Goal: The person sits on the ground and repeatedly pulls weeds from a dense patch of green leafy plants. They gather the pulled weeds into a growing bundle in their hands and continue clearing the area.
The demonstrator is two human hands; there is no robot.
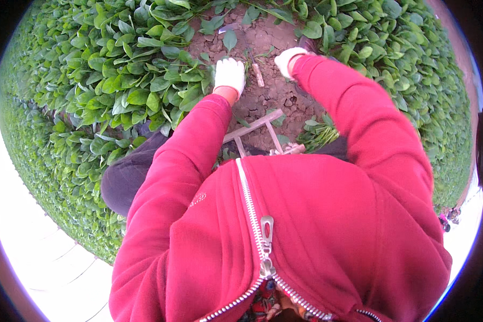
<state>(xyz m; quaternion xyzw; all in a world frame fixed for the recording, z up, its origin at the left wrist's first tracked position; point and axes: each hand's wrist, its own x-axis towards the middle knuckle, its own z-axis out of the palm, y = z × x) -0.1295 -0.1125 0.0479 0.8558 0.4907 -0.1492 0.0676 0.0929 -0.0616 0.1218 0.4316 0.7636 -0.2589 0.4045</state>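
My left hand [229, 75], in a white glove, is low over the bare soil beside the edge of the leafy green plants [145, 76]; its fingers point forward, and whether they hold anything is hidden. My right hand [288, 61], also gloved in white, is bent inward above the soil, its fingertips hard to see. Between the hands lies a sickle [257, 75] with a worn wooden handle, a thin shaft and a curved blade at the far end, touched by neither hand.
A wooden frame, seemingly a small stool [252, 126], stands close to my body. Right of it a bunch of cut leafy greens [318, 135] lies on the cracked soil [265, 94]. Dense plants grow on both sides and ahead. My dark-trousered knee [131, 177] is at the left.
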